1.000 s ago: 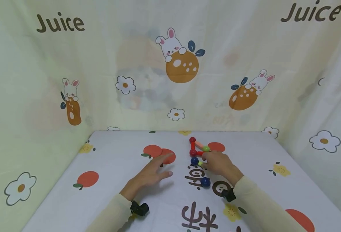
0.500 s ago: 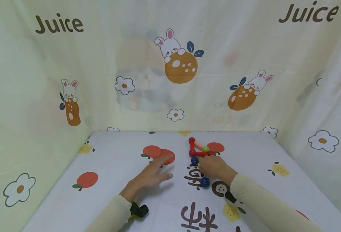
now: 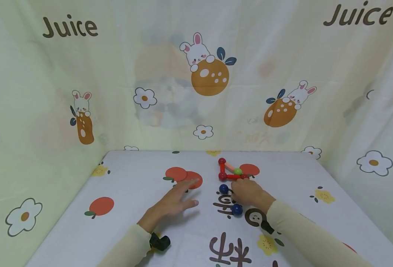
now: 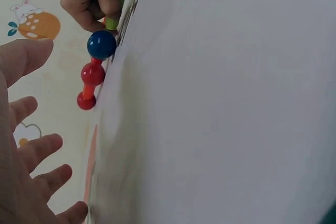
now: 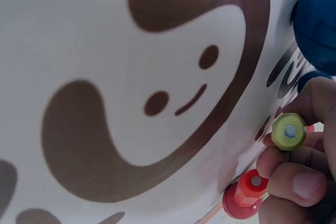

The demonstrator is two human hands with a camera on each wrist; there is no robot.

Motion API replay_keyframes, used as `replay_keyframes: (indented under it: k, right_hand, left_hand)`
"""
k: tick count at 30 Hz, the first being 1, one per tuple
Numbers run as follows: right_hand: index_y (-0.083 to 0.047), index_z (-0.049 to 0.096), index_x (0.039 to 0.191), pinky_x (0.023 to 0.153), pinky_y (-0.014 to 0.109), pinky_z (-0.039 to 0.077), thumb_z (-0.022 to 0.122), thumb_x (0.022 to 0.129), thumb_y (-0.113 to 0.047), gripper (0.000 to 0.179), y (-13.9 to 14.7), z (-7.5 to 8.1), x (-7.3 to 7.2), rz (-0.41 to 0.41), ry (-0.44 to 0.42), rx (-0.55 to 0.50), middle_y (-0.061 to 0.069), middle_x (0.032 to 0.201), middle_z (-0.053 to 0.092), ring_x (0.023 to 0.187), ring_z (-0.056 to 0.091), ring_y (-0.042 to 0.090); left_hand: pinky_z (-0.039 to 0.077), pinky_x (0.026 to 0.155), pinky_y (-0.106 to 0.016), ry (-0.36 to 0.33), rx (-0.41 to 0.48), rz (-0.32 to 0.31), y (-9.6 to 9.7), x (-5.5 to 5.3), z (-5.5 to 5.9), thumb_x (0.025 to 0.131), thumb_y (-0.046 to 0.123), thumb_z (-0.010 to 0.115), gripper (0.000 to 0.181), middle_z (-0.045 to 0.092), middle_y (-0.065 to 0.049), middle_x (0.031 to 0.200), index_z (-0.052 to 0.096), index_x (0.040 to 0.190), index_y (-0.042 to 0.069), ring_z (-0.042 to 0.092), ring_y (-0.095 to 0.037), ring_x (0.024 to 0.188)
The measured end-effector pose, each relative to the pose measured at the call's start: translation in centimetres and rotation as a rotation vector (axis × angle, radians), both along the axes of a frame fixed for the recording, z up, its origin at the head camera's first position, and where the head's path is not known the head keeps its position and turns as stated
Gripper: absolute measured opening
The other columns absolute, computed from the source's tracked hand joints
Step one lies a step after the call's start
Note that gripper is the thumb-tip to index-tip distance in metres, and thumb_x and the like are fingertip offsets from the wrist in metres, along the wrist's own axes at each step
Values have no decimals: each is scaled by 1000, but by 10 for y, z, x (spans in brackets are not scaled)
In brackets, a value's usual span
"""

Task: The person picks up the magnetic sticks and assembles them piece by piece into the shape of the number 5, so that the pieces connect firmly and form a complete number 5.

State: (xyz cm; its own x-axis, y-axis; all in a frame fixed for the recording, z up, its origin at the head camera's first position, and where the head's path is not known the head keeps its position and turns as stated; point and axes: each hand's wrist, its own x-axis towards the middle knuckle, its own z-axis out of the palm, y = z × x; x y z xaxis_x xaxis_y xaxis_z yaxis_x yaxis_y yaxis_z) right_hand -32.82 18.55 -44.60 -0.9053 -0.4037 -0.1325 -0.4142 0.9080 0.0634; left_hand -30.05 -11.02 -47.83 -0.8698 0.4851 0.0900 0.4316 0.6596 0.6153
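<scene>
Glossy plastic rods w/ round balls: red sticks (image 3: 228, 175), green ball (image 3: 238, 171), two blue balls (image 3: 223, 188), all near table (image 3: 133, 207) centre. Cloth smooth, printed fruit & characters; bunny "Juice" curtain (image 3: 82, 74) behind. Right hand (image 3: 248, 194) curled, pinching green rod (image 5: 289, 131) by the blue balls. Left hand (image 3: 173, 202) flat on the cloth, fingers spread, holding nothing.

Balls (image 3: 237, 210): glossy, smooth, plastic-looking, with highlights. Rods (image 5: 289, 131): smooth plastic, satin sheen, a small metallic disc set in each end. Tablecloth (image 3: 133, 185): matt printed cloth, faintly creased. Backdrop (image 3: 116, 92): thin matt printed fabric. Sleeves (image 3: 303, 237): soft matt knit.
</scene>
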Motion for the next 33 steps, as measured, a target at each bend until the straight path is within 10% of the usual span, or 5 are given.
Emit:
replay_keyframes:
  k: [33]
  right_hand:
    - [-10, 74, 106, 79, 32, 54, 82, 85, -17, 23, 2, 25, 19, 15, -84, -250, -6, 80, 60, 80, 55, 14]
  left_hand:
    - [29, 118, -59, 61, -70, -109, 15, 25, 11, 92, 51, 67, 75, 35, 10, 161, 34, 158, 37, 29, -20, 151]
